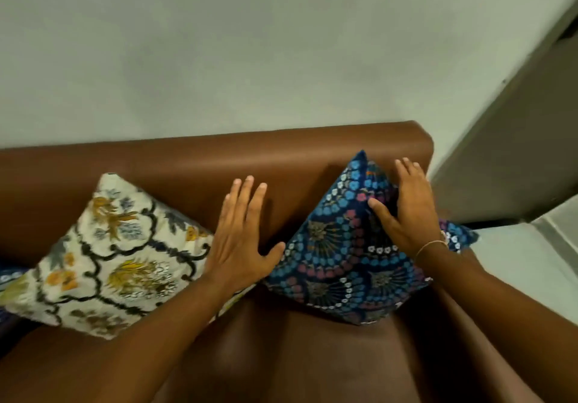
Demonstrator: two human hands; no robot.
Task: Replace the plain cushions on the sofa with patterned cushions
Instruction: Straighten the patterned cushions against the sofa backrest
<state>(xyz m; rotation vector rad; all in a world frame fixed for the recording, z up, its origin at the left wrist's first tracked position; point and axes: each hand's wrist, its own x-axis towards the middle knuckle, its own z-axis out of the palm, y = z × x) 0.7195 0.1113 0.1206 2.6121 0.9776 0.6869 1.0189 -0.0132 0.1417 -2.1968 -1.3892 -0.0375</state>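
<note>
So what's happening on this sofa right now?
A person is arranging patterned cushions on a brown sofa. Their right hand rests flat on a dark blue cushion propped against the backrest, and their left hand sits open between it and a cream floral cushion. No plain cushions are in view.

Smooth brown leather-look sofa, printed cloth cushions, matt plastered wall

Both hands flat — left hand, right hand — fingers spread.
</note>
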